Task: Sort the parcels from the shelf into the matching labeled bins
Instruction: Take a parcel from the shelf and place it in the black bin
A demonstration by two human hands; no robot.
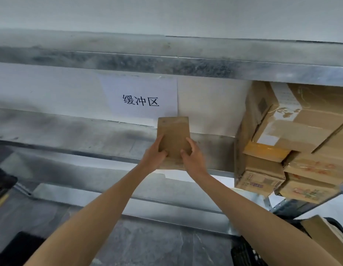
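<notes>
Both arms are stretched forward and up. The left hand [154,154] and the right hand [194,157] grip the lower part of a flat brown parcel [173,134], one at each side edge. Each thumb lies on the front face, and the other fingers curl around the edge, close together. The parcel stands nearly upright over the metal shelf [80,131], just below the paper sign [141,96] and well apart from the stacked cardboard boxes [293,143] on the right.

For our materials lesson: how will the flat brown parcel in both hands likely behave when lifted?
Probably stiff: the flat brown parcel stands straight above the left hand and right hand, no droop. Likely light, as it looks thin. Its matt surface should grip well.
</notes>
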